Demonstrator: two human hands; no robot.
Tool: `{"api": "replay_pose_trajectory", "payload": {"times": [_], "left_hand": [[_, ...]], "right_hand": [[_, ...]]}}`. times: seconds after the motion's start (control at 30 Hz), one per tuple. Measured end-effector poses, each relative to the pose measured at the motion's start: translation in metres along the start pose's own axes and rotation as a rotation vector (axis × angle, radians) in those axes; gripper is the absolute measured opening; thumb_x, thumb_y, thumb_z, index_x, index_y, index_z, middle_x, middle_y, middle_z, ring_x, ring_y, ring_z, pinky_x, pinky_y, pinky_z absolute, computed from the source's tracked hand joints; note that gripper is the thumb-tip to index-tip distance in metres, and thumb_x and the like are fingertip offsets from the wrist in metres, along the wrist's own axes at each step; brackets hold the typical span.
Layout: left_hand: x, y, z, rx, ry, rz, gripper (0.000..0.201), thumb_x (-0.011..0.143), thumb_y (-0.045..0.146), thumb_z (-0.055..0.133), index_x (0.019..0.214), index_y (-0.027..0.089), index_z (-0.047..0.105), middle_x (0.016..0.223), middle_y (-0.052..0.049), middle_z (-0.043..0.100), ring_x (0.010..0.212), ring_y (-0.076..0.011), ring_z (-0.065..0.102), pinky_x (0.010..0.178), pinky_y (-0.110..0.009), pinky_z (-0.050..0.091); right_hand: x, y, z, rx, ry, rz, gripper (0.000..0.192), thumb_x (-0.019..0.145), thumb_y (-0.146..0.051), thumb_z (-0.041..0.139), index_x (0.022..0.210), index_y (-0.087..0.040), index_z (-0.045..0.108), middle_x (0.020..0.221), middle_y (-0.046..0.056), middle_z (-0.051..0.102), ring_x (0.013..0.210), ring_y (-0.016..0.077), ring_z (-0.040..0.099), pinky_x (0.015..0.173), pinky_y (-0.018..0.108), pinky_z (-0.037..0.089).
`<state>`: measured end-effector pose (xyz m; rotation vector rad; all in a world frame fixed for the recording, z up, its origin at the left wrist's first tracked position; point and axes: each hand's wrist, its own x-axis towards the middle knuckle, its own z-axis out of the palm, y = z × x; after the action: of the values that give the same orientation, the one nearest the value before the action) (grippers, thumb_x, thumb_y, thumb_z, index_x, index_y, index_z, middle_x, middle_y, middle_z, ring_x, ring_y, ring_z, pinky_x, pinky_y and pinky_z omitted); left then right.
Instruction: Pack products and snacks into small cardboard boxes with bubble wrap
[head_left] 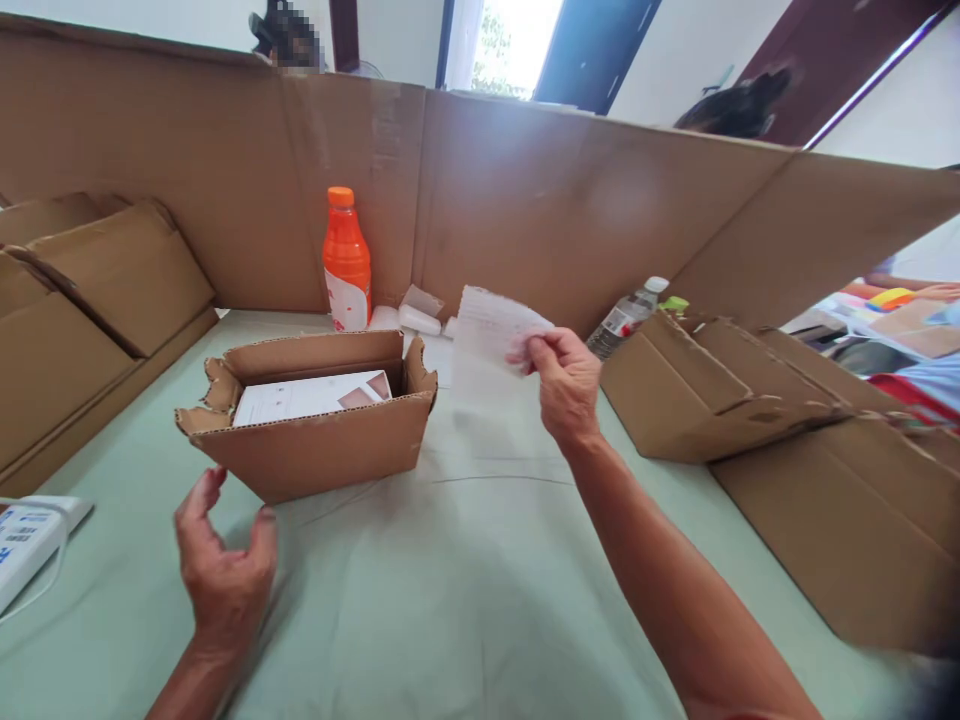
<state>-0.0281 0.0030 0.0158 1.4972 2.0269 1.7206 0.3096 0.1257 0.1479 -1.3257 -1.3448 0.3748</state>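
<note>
A tall cardboard wall (525, 190) rings the green table cover (465, 580), standing behind both hands, and flattened cardboard (825, 470) lies stacked to the outer side of the right hand, with more of it (90, 320) beyond the left hand. The open carton (315, 420) sits just ahead of the left hand (225, 570), its flaps torn and spread, with a white printed sheet (307, 397) lying flat inside. That hand hovers near the carton's front wall, fingers curled and apart, holding nothing. The right hand (566, 385) is raised beside the carton's far corner, thumb and fingers pinched shut on a small white paper slip (487, 325) held up in the air. By the look of it, the slip is being handled at the carton; the sheet inside covers most of the opening. Behind the carton stand an orange bottle (346, 262) and small white pieces (416, 315); a clear water bottle (626, 315) lies just beyond the right hand.
</note>
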Motion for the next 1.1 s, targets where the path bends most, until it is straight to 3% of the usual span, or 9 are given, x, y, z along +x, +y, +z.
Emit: {"api": "replay_pose_trajectory", "payload": {"times": [0.1,0.2,0.3,0.47,0.6,0.73,0.87,1.0,1.1], "left_hand": [[-0.027,0.031,-0.007,-0.042,-0.027,0.212,0.069,0.082,0.031,0.067,0.145,0.014,0.047,0.136,-0.016,0.056,0.130,-0.0336,0.053,0.116,-0.053,0.038],[-0.051,0.064,0.002,-0.187,-0.268,0.255,0.077,0.083,0.030,0.069,0.152,0.020,0.037,0.148,-0.016,0.049,0.138,-0.0338,0.047,0.118,-0.053,0.036],[-0.060,0.088,0.017,-0.387,-0.573,0.110,0.091,0.081,0.035,0.074,0.157,0.022,0.026,0.157,-0.016,0.042,0.146,-0.0352,0.039,0.119,-0.054,0.035],[-0.077,0.095,0.022,-0.674,-1.075,-0.283,0.059,0.084,0.041,0.069,0.137,0.018,0.055,0.128,-0.014,0.067,0.116,-0.0301,0.064,0.100,-0.042,0.051],[-0.104,0.070,0.023,-0.893,-1.047,-0.560,0.081,0.083,0.044,0.071,0.151,0.019,0.037,0.114,-0.013,0.069,0.100,-0.0239,0.069,0.092,-0.038,0.053],[-0.121,0.055,0.025,-0.800,-0.991,-0.698,0.106,0.077,0.041,0.075,0.160,0.025,0.012,0.127,-0.015,0.060,0.096,-0.0223,0.071,0.081,-0.034,0.054],[-0.119,0.065,0.024,-0.633,-1.034,-0.660,0.089,0.077,0.035,0.069,0.157,0.028,0.030,0.135,-0.014,0.056,0.099,-0.0201,0.068,0.077,-0.030,0.053],[-0.107,0.077,0.025,-0.518,-1.094,-0.684,0.076,0.074,0.039,0.065,0.143,0.012,0.050,0.101,-0.009,0.069,0.076,-0.0167,0.066,0.067,-0.030,0.051],[-0.100,0.084,0.023,-0.537,-1.022,-0.756,0.072,0.069,0.043,0.068,0.129,0.006,0.059,0.106,-0.014,0.070,0.083,-0.0205,0.068,0.064,-0.029,0.050]], "right_hand": [[-0.033,-0.039,-0.034,0.076,-0.050,0.005,0.020,0.088,-0.042,0.060,0.089,-0.022,0.063,0.077,0.001,0.068,0.066,0.0151,0.063,0.063,0.030,0.052],[-0.074,-0.067,-0.047,0.154,-0.224,0.094,0.021,0.088,-0.041,0.066,0.087,-0.020,0.067,0.068,0.000,0.067,0.056,0.0139,0.061,0.055,0.028,0.050],[-0.103,-0.080,-0.048,0.356,-0.343,0.166,0.022,0.088,-0.042,0.069,0.088,-0.020,0.068,0.068,0.000,0.068,0.056,0.0140,0.063,0.052,0.026,0.049],[-0.105,-0.073,-0.043,0.494,-0.259,0.174,0.022,0.086,-0.042,0.072,0.087,-0.020,0.067,0.072,-0.001,0.069,0.059,0.0119,0.062,0.053,0.023,0.049],[-0.085,-0.030,-0.024,0.433,-0.077,0.208,0.027,0.080,-0.044,0.071,0.086,-0.019,0.064,0.073,-0.001,0.068,0.055,0.0102,0.060,0.050,0.021,0.047],[-0.074,0.035,0.012,0.290,-0.006,0.314,0.032,0.076,-0.049,0.060,0.086,-0.018,0.061,0.067,-0.001,0.064,0.050,0.0118,0.059,0.043,0.022,0.043],[-0.087,0.087,0.033,0.151,-0.062,0.383,0.032,0.073,-0.043,0.059,0.091,-0.017,0.064,0.063,-0.002,0.062,0.055,0.0154,0.060,0.049,0.027,0.048],[-0.110,0.095,0.010,0.023,-0.126,0.320,0.039,0.075,-0.036,0.060,0.110,-0.018,0.067,0.106,0.009,0.073,0.097,0.0227,0.067,0.078,0.036,0.055],[-0.135,0.076,-0.029,-0.046,-0.266,0.225,0.040,0.077,-0.028,0.061,0.115,-0.021,0.069,0.121,0.010,0.071,0.111,0.0256,0.065,0.094,0.042,0.052]]}}
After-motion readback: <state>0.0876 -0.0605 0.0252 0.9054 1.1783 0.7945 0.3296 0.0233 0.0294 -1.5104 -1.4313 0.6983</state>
